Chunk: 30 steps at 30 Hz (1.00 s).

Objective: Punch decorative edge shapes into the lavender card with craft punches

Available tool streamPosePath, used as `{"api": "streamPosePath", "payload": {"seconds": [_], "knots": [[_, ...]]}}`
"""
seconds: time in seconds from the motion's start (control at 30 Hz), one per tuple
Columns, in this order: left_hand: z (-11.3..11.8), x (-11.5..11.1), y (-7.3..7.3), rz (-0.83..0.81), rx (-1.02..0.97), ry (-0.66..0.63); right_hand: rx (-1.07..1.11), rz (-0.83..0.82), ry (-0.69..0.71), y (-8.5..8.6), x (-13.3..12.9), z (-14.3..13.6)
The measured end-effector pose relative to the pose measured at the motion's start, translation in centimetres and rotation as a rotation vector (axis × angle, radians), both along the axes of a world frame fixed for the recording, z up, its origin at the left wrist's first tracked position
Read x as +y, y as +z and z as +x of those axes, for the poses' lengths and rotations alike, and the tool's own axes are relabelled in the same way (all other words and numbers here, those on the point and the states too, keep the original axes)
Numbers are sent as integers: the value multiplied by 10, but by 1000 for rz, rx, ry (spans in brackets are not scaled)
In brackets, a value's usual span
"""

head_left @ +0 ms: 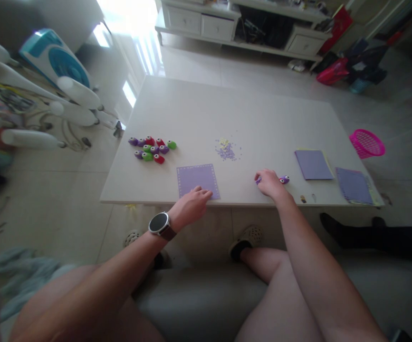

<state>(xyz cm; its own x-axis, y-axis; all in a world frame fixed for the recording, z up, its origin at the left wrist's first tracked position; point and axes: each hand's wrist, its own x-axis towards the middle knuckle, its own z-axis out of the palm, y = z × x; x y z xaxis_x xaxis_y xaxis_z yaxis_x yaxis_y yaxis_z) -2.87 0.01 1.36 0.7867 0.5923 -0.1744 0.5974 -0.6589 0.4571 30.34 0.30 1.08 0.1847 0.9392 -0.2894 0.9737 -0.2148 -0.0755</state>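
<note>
A square sheet of purple paper (pixel 196 179) lies near the table's front edge, with a row of small punched holes along its left, top and right borders. My left hand (pixel 195 202) rests on its lower right part, fingers stretched out. To the right, my right hand (pixel 268 183) is curled over a small purple craft punch (pixel 258 180) on the table, mostly covered by the fingers. Just beyond that hand sits another purple craft punch (pixel 284 179), with something red beside it. A heap of purple and pale yellow paper bits (pixel 227 149) lies farther back.
Several purple, red and green craft punches (pixel 155 149) stand in a group on the left. Two stacks of purple paper, one nearer (pixel 313 165) and one farther right (pixel 354 185), lie on the white table (pixel 263 111). A pink basket (pixel 368 143) stands beyond the right edge.
</note>
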Motion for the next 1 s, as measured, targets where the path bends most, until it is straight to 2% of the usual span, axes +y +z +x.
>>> {"api": "streamPosePath", "payload": {"seconds": [0.2,0.3,0.5,0.67,0.73,0.83,1.0], "knots": [[0,0,-3,8,-20,-1,-67,102,-171,7,-5,12],[-1,0,-4,9,-25,1,-79,136,-194,8,-4,9],[-1,1,-5,0,-29,0,5,19,-184,0,4,2],[-1,0,-5,-8,-23,3,-68,1,-211,8,4,1],[-1,0,-4,-10,-28,4,-57,0,-176,12,3,-8],[0,0,-3,-17,-17,14,36,-38,-40,17,1,-31],[3,-4,-2,-8,-19,22,155,-134,132,15,-12,-70]]}}
